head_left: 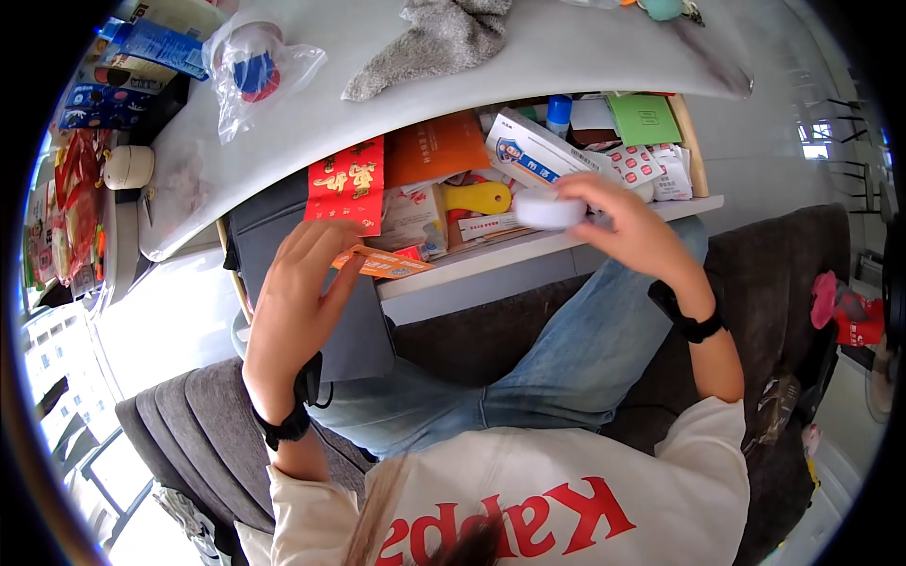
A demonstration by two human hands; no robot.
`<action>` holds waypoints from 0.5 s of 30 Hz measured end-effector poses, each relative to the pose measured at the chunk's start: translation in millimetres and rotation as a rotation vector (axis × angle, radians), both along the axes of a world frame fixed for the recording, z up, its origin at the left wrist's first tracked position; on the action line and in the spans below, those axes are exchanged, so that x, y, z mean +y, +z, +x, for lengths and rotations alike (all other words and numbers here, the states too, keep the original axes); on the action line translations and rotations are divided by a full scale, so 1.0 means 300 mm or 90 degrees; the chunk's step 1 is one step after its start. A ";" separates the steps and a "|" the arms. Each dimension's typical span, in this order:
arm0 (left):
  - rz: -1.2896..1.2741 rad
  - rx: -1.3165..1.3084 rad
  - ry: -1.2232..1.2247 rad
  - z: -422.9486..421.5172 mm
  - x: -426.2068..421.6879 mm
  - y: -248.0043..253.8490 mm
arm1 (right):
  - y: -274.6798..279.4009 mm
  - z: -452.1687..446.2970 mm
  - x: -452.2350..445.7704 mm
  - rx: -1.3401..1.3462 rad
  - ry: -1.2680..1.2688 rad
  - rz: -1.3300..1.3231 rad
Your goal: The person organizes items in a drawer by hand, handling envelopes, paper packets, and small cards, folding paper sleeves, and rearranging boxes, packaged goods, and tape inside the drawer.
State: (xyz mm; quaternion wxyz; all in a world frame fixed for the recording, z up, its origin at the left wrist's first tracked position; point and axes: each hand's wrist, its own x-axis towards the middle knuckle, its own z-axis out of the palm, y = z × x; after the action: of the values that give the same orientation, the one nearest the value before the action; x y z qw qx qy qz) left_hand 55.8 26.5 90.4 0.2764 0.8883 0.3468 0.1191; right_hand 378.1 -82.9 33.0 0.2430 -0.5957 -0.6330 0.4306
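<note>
My left hand (304, 294) is at the front left of an open, crowded drawer, its thumb and fingers closed on an orange printed card (392, 263). Over the drawer's front edge, my right hand (630, 228) grips a white round, flat object (545, 208) between thumb and fingers; its kind is unclear. Beneath and beyond my hands lie a red envelope (346, 184) with gold characters, an orange-brown envelope (432, 148), a yellow handle (478, 197) and a white and blue box (534, 149).
The drawer front (566, 238) juts out above my lap. Further right inside are a green card (645, 120) and a blue-capped bottle (559, 111). On the tabletop (311, 104) lie a grey cloth (434, 47) and a clear plastic bag (253, 75). A dark grey case (269, 222) sits at left.
</note>
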 end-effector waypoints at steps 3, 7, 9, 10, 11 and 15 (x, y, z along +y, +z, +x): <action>0.008 -0.004 0.000 -0.003 -0.001 -0.004 | -0.013 0.081 -0.020 -0.058 -0.114 0.161; 0.022 -0.007 -0.009 0.016 -0.004 -0.006 | -0.027 0.109 -0.017 -0.090 -0.151 0.102; 0.015 0.006 -0.023 0.033 -0.003 0.002 | -0.060 0.091 -0.009 -0.144 -0.121 0.107; 0.003 0.019 -0.032 0.044 -0.001 0.010 | -0.070 0.079 0.001 -0.170 -0.105 0.111; -0.007 0.033 -0.041 0.057 0.000 0.015 | -0.075 0.069 0.014 -0.161 -0.074 0.086; 0.039 0.156 -0.103 0.120 -0.003 -0.003 | -0.036 0.022 0.033 -0.259 -0.068 0.234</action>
State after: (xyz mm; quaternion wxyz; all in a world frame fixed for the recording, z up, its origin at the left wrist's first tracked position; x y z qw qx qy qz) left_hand 91.9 25.6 89.5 0.2132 0.9294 0.3012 -0.0024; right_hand 384.7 -73.1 22.0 0.2373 -0.6484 -0.7039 0.1669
